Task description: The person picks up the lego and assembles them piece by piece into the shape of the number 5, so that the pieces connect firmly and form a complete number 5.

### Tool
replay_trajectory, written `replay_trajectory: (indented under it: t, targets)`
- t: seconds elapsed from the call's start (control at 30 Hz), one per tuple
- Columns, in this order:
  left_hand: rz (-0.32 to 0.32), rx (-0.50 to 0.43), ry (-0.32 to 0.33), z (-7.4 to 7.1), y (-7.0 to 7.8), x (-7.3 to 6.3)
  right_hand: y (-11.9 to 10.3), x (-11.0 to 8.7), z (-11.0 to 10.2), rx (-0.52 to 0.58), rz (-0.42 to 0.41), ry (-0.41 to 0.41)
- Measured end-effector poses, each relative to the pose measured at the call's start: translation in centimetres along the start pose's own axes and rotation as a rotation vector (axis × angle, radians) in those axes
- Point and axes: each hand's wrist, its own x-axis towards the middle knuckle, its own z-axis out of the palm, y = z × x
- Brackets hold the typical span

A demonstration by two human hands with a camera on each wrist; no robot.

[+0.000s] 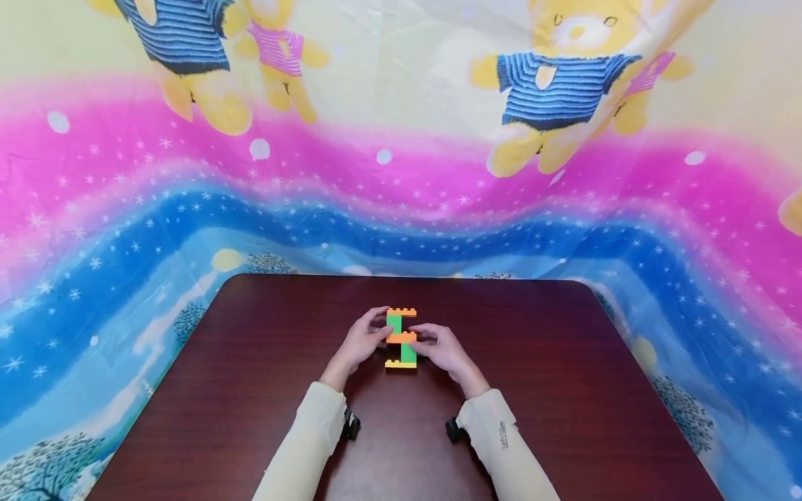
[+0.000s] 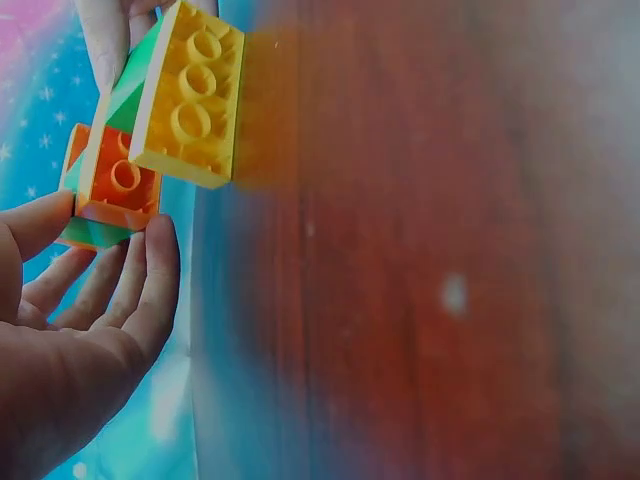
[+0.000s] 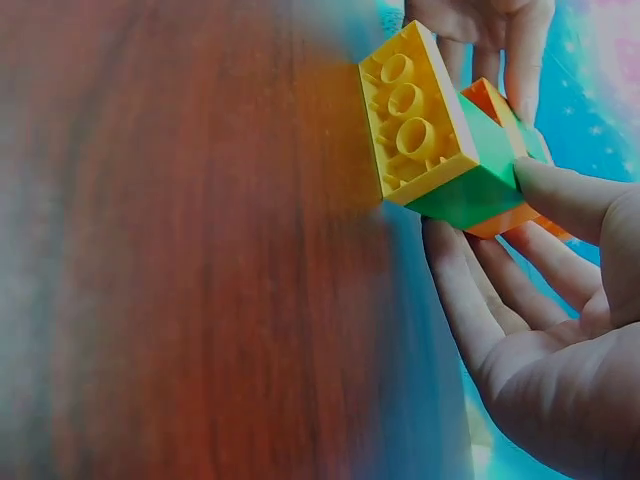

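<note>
A zigzag stack of toy building bricks is held between both hands over the table. It has an orange brick (image 1: 402,313) on top, a green brick (image 1: 393,323) at its left side, another orange brick (image 1: 399,339) in the middle, a second green brick (image 1: 409,353) at the right and a yellow brick (image 1: 401,365) at the bottom. My left hand (image 1: 363,339) grips the stack around the upper green brick. Lower down, my right hand (image 1: 446,350) pinches the other green brick between thumb and fingers. Both wrist views show the hollow underside of the yellow brick (image 3: 410,115).
The dark brown tabletop (image 1: 250,390) reaches out to rounded far corners. Behind and beside it hangs a colourful cloth (image 1: 376,174) with printed bears and snowflakes. Small black devices sit at the left wrist (image 1: 351,424) and right wrist (image 1: 454,429).
</note>
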Motion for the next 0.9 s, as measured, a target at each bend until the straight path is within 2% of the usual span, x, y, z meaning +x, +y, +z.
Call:
replay_trajectory:
  t: [0.23,0.63,0.9]
  targets:
    - [-0.051,-0.005,-0.012,-0.2,-0.2,0.9,0.2,0.7,-0.2,0.051,0.027,0.014]
    - [-0.091,-0.026,-0.044,-0.4,-0.5,1.4,0.6,1.3,0.1,0.097,0.038,0.032]
    - [-0.129,-0.025,-0.047,-0.4,-0.9,1.4,1.2,1.5,0.3,0.068,0.034,0.057]
